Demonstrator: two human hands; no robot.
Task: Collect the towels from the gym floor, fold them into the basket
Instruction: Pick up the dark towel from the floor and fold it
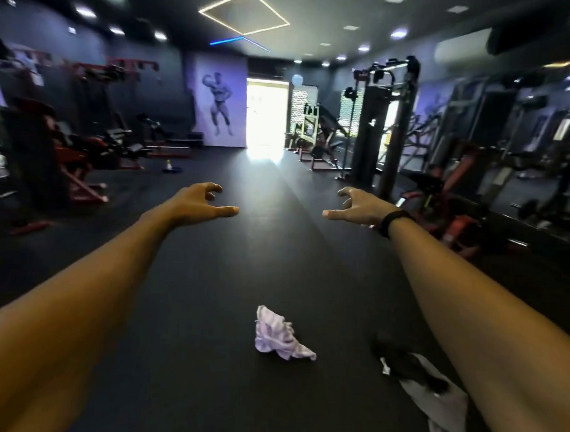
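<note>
Dark rubber gym floor [209, 310], left hand [201, 201] and right hand [358, 205] stretched forward, fingers loosely curled and holding nothing, grey-and-black towel [432, 392] under the right forearm, crumpled pale lilac towel [278, 335] between the forearms, well short of both hands

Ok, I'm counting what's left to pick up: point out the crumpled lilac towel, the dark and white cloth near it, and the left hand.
lilac towel [281, 337], head view, middle of the crumpled heap.
dark and white cloth [410, 369], head view, its dark part.
left hand [201, 201], head view, back of the hand.
</note>
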